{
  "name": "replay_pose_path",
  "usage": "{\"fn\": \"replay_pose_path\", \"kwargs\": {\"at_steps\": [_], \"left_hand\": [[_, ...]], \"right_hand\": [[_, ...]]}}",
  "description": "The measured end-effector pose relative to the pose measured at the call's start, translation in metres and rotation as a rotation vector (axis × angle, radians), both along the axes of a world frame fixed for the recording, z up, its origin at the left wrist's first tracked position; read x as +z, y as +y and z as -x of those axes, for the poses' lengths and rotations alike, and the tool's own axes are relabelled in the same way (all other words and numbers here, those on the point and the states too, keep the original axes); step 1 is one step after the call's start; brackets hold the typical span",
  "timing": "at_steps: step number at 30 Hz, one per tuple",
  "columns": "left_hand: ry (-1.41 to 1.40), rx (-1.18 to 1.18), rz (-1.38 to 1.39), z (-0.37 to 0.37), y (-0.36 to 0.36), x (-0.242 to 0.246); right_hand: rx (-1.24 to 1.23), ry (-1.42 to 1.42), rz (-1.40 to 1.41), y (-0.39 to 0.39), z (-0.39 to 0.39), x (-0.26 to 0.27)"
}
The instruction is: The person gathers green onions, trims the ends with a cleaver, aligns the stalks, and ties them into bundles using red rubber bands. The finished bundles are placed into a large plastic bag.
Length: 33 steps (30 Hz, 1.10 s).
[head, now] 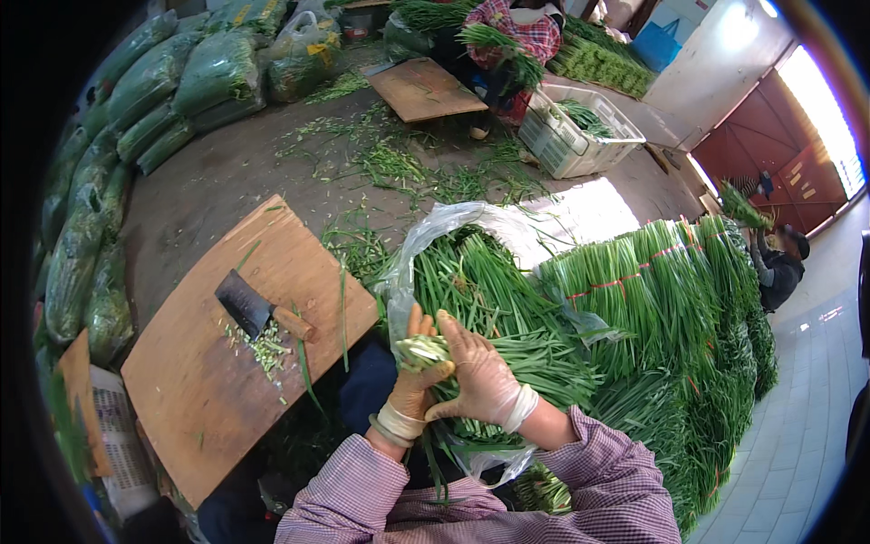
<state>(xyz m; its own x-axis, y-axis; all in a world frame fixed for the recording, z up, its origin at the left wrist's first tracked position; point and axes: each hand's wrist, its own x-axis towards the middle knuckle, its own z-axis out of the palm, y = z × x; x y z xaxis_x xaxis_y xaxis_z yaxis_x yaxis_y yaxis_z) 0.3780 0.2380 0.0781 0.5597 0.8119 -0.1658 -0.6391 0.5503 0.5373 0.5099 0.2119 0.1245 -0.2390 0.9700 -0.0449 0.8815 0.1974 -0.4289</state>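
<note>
A bunch of green leafy stalks, probably garlic chives (423,350), rests in my gloved left hand (411,387), pale cut ends pointing left. My left fingers stand behind the bunch, and the thumb lies across its front. My gloved right hand (481,372) is against the bunch, fingers extended; whether it grips is hidden. Beneath and beyond both hands lies a loose heap of chives (469,272) in a clear plastic bag (401,272). To the left, a cleaver (248,306) with a wooden handle lies on a wooden board (224,387), beside chopped stalk ends (268,352).
Tied chive bundles (632,272) are stacked at right. Filled plastic bags (217,75) line the left wall. Trimmings (387,163) litter the floor. Across stand a second board (427,88), a white plastic crate (578,149) and a person holding chives (523,34). Another person (781,268) is at far right.
</note>
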Motion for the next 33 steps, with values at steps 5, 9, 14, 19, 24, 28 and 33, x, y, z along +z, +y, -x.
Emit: {"fn": "replay_pose_path", "kwargs": {"at_steps": [5,9,14,19,24,28,33], "left_hand": [[0.268,-0.205,-0.355,-0.005,-0.005,0.011],[0.438,-0.299,-0.7,0.003,-0.001,0.006],[0.441,-0.312,-0.428,0.039,-0.001,-0.011],[0.38,-0.217,-0.26,0.085,-0.01,-0.019],[0.372,-0.131,-0.246,0.125,-0.011,0.0],[0.126,-0.146,-0.166,0.141,-0.016,0.041],[-0.333,-0.176,-0.244,0.147,-0.002,0.097]], "right_hand": [[-0.502,2.004,0.665,-0.01,-0.014,-0.016],[-0.39,0.615,0.161,-0.031,-0.032,0.011],[-0.563,0.815,-0.166,-0.071,-0.088,0.095],[-0.57,0.872,-0.643,-0.106,-0.117,0.191],[-0.322,0.961,-0.906,-0.098,-0.085,0.255],[-0.024,1.028,-1.154,-0.04,-0.027,0.249],[0.018,1.195,-1.412,0.051,0.106,0.16]]}}
